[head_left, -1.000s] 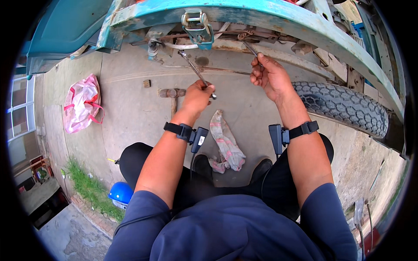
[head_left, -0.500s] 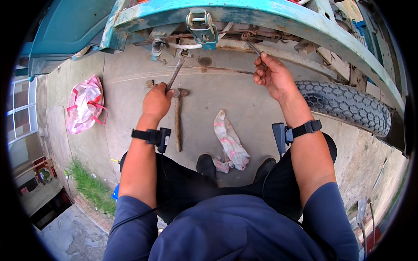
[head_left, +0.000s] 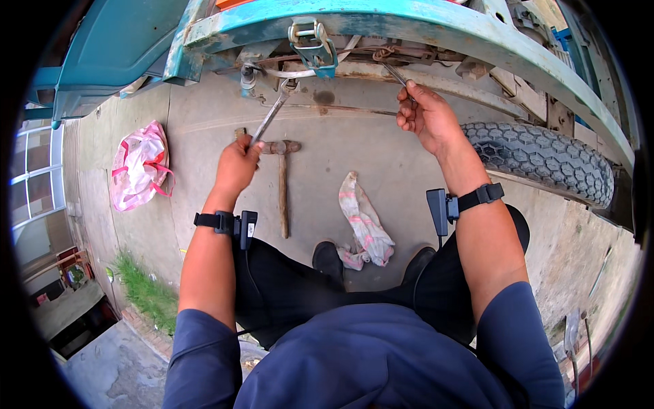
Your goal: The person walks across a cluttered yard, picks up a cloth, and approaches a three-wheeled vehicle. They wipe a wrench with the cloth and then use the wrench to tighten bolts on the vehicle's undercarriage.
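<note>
My left hand is closed round the lower end of a metal wrench. Its head meets the underside of a teal vehicle frame, next to a pale curved bar; how the jaw sits there is too small to tell. A slim metal rod-like tool is pinched in my right hand, and its far end reaches a rusty wire-like coil under the frame. Below the left hand, a wooden-handled hammer lies on the concrete.
A teal shackle-like bracket hangs from the frame. At right stands a treaded tyre. On the ground are a crumpled pinkish-white cloth near my shoes and a pink-white bag at left. A small brush-like piece lies partly behind my left hand.
My left hand has swung the wrench's handle end to the left and slightly toward me, its head staying near the same spot. The right hand holds its place. The view has shifted slightly.
</note>
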The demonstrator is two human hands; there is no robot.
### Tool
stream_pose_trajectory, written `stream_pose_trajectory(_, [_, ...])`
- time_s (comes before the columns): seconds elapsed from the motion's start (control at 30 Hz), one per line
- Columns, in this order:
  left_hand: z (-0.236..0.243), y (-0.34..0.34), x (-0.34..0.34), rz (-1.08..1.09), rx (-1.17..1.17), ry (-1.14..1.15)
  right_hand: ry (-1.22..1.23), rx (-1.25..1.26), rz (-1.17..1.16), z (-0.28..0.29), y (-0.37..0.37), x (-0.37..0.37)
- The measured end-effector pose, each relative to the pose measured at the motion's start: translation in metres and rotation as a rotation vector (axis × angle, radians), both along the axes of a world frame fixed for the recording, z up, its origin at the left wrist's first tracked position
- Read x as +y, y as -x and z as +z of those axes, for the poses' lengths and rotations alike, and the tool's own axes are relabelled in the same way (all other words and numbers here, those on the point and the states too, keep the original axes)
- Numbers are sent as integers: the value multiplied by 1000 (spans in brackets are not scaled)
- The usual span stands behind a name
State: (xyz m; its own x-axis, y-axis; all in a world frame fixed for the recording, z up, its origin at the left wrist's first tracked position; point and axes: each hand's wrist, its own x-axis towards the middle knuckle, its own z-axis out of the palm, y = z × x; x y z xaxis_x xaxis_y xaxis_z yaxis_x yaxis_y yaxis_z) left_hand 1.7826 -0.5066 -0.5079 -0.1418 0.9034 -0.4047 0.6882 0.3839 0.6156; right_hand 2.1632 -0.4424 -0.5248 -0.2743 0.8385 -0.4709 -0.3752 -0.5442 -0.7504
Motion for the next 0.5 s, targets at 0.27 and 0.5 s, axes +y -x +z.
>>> stream_pose_trajectory(0.27, [36,19,21,36,131,-150,6,-14,-11,-1,-2,0])
stream_pose_trajectory(0.5, [114,-15,2,651,-890,97,14,4,-7,-1,0,0])
